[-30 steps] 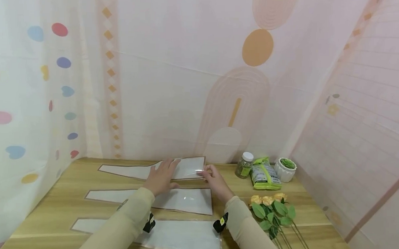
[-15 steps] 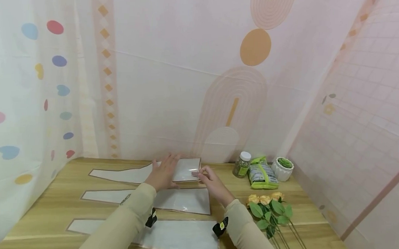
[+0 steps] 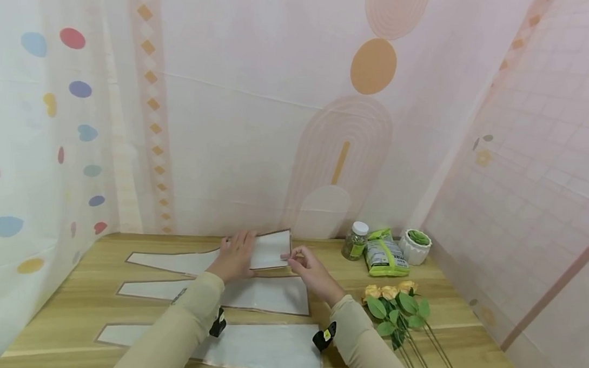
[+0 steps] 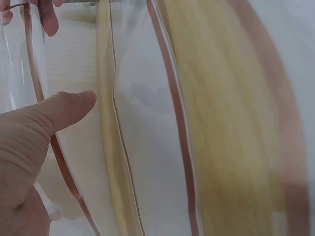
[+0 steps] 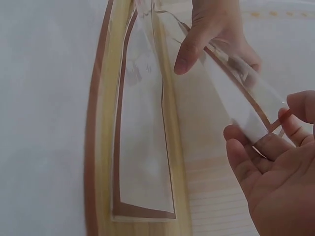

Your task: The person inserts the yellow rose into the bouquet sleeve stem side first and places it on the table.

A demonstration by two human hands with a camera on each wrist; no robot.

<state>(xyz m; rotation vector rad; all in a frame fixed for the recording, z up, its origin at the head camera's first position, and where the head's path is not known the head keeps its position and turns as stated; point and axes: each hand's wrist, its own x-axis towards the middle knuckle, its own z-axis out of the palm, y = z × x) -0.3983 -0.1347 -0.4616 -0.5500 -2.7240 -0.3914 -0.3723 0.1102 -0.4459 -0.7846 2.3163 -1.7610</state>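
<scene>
Three tapered flower sleeves of clear plastic with brown borders lie in rows, narrow ends to the left. On the far sleeve [image 3: 272, 250] my left hand [image 3: 234, 256] rests flat, fingers extended; its thumb [image 4: 64, 110] sticks out straight in the left wrist view. At that sleeve's wide right end my right hand [image 3: 314, 272] pinches the edge between thumb and fingers, and this end is lifted a little. The right wrist view shows the right hand [image 5: 280, 182] holding the sleeve's corner. Below the hands lie the middle sleeve [image 3: 271, 294] and the near sleeve [image 3: 269, 348], partly under my forearms.
Yellow roses [image 3: 389, 293] with long stems lie right of my right forearm. Behind them stand a white-lidded jar [image 3: 354, 243], a green-and-white packet [image 3: 386, 255] and a white pot [image 3: 415, 250] with a green plant. A patterned curtain [image 3: 228, 122] hangs along the table's back.
Both hands have shifted slightly left in the head view as the view itself turned a little. The right hand keeps its pinch on the sleeve's edge, and the sleeve's right end stands slightly more raised.
</scene>
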